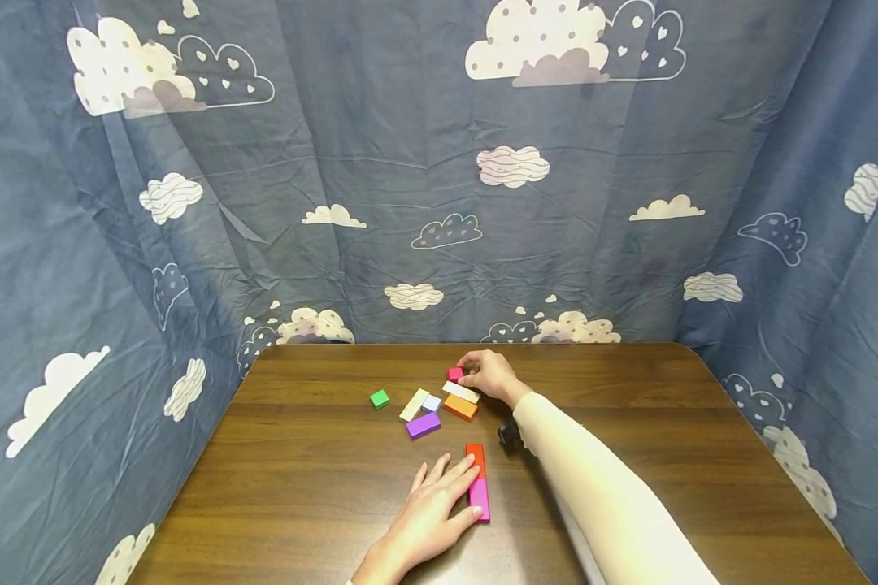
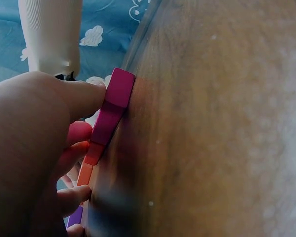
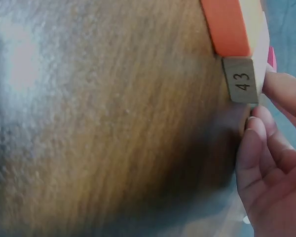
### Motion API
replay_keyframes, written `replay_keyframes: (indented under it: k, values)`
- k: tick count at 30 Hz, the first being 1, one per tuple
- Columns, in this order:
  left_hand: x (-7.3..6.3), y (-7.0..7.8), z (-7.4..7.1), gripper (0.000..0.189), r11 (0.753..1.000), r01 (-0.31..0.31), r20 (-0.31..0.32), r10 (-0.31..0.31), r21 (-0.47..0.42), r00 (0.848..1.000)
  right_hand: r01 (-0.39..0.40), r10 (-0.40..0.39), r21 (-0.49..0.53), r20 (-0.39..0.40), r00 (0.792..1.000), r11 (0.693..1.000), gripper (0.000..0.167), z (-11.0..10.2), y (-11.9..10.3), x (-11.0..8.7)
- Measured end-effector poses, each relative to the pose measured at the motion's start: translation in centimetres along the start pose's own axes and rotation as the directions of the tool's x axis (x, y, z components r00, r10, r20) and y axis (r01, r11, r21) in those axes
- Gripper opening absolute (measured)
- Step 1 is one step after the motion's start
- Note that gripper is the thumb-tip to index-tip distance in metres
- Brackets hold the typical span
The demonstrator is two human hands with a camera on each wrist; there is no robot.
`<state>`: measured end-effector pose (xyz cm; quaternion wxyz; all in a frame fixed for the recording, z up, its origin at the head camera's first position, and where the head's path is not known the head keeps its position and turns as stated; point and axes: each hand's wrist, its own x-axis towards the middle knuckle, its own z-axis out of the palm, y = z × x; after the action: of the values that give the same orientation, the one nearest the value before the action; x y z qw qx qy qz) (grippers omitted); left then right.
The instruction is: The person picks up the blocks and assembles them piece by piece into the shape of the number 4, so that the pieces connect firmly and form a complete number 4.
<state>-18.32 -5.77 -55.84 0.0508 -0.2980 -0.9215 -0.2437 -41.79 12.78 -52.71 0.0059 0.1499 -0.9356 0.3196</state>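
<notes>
My left hand (image 1: pixel 432 512) lies on the table with fingers spread and fairly straight. Its fingertips touch a red block (image 1: pixel 475 455), and its thumb rests on a magenta block (image 1: pixel 479 500) set end to end with the red one. Farther back, my right hand (image 1: pixel 493 375) pinches a small crimson block (image 1: pixel 455 374) between thumb and fingers. Just in front of that hand lies a cream-white block (image 1: pixel 461 392), beside an orange block (image 1: pixel 460 407). In the right wrist view, the pale block's end (image 3: pixel 240 80) bears the number 43.
Left of the orange block are a small pale blue block (image 1: pixel 432 404), a cream block (image 1: pixel 413 405), a purple block (image 1: pixel 423 426) and a green block (image 1: pixel 379 399). A black object (image 1: pixel 510 435) shows beside the right sleeve (image 1: pixel 600 479). A cloud-patterned curtain (image 1: pixel 380 162) surrounds the wooden table (image 1: pixel 285 487).
</notes>
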Motion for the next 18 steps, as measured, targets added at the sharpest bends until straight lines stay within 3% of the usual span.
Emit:
replay_keyframes:
  k: [9,18]
  values:
    - [0.0,0.1,0.0,0.057,1.000,-0.013,-0.020,0.013,-0.009,1.000,0.023,-0.023,0.042,-0.007,1.000,0.999,0.027,-0.9,0.5,0.0]
    - [0.0,0.3,-0.1,0.057,1.000,-0.007,-0.017,0.007,-0.002,1.000,0.068,-0.068,0.031,0.004,0.998,0.997,0.029,-2.4,-0.5,-0.4]
